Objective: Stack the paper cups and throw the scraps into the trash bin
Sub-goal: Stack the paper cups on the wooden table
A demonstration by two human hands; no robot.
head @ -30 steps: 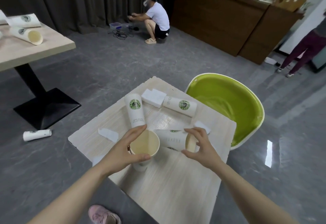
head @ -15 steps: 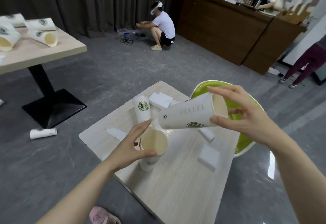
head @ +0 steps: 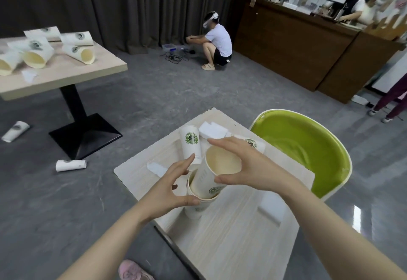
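1. A pale wooden tabletop (head: 231,246) is seen.
2. Paper cups are carried on it: one upright (head: 189,145), one lying (head: 253,144), one nested pair (head: 199,202).
3. White scraps (head: 210,130) are scattered on it.

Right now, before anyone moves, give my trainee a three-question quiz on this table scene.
1. True or false: the right hand pinches the rim of the tilted paper cup.
2. Which holds the lower cup? A) left hand B) right hand C) neither
3. Fill in: beside the table stands a ___ chair.

Key: 1 true; 2 A; 3 green.
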